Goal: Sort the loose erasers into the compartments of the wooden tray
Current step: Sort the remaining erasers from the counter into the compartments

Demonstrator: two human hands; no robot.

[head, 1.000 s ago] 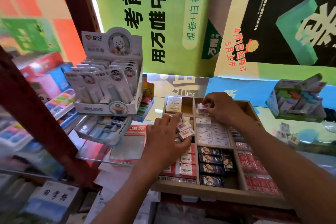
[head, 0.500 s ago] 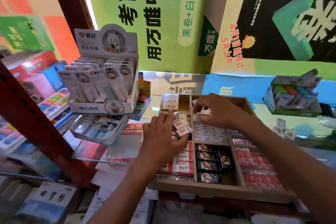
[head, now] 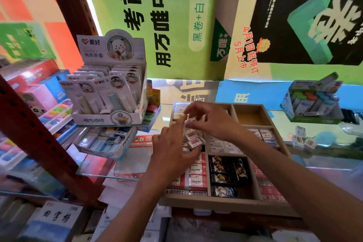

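Wooden tray (head: 222, 203) is our landmark, sitting low centre on the counter.

Left hand (head: 172, 155) hovers over the tray's left column. We see it grasping a small stack of white erasers with red labels (head: 193, 139), held at its fingertips, the stack fanned toward the tray's middle. Index finger is raised, touching the top of the stack.

Right hand (head: 211, 119) reaches across the tray's far half, fingers curled down onto the uppermost eraser of that same stack; we note a pinch there, though the exact contact is blurred.

Inside the tray: red 2B erasers (head: 197, 176) in the near-left compartment, below the left hand; black-wrapped erasers (head: 225, 175) in the near-middle one; white erasers (head: 224, 146) in the middle compartment under the right wrist.

Left of the tray stands a white display box (head: 110, 92) of carded items.
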